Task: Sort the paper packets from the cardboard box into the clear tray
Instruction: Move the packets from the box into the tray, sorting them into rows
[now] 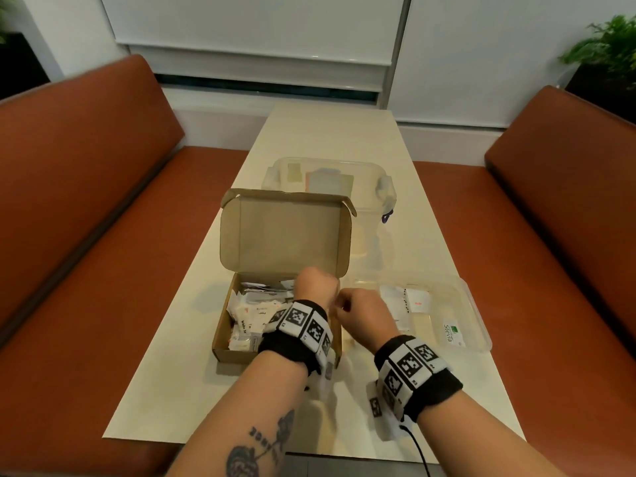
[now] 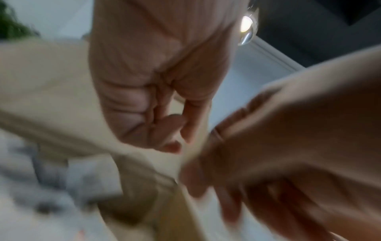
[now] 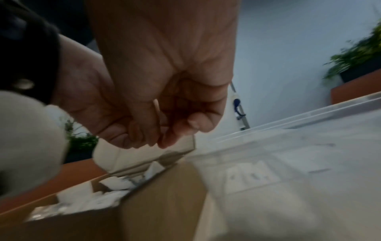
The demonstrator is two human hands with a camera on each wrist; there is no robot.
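Observation:
The open cardboard box (image 1: 220,347) sits in front of me with its lid upright, and several white paper packets (image 1: 253,316) lie loose inside. My left hand (image 1: 315,282) hovers over the box's far right corner, its fingers curled into a fist; the left wrist view shows nothing in it. My right hand (image 1: 359,311) is just right of the box wall, beside the left hand. In the right wrist view its curled fingers (image 3: 164,137) close round a thin pale strip that looks like a packet's edge. The clear tray (image 1: 481,327) lies to the right with a few packets in it.
A Stevia packet (image 1: 451,333) lies in the tray's right part. A clear lidded container (image 1: 385,187) stands behind the box lid. Orange benches (image 1: 86,235) flank the narrow cream table (image 1: 330,132). A potted plant (image 1: 609,46) is at the far right.

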